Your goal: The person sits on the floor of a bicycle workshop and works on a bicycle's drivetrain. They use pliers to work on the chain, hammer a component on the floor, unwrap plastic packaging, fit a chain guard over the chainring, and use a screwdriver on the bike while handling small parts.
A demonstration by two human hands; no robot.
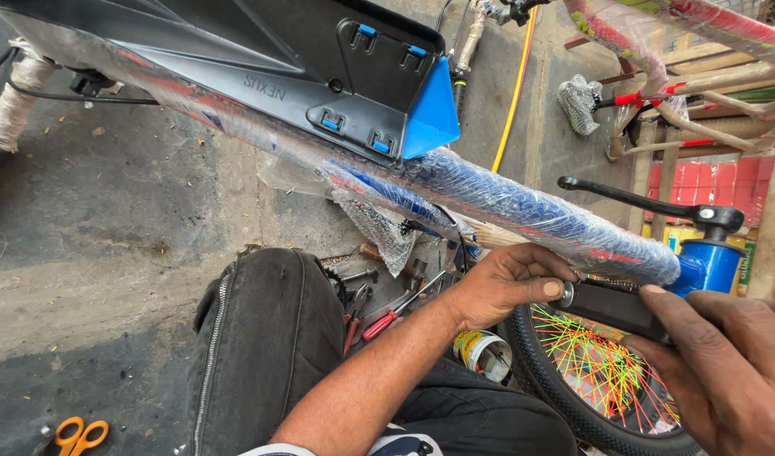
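A bicycle repair workshop: wrapped bike frame [522,207], hand tools [379,308] strewn on stained concrete floor [109,253], spoked wheel [603,380].

Two hands: left hand [510,283], right hand [725,363]. One blue bicycle frame [531,215], one black wheel [598,380], one pair of orange scissors [79,435], one red-handled screwdriver [392,317], one small tin [483,352], one yellow hose [514,93].

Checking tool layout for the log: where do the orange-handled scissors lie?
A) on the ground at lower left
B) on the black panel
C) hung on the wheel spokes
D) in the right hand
A: the orange-handled scissors lie on the concrete ground at lower left, well away from the left hand and the right hand, which are at the blue frame tube.
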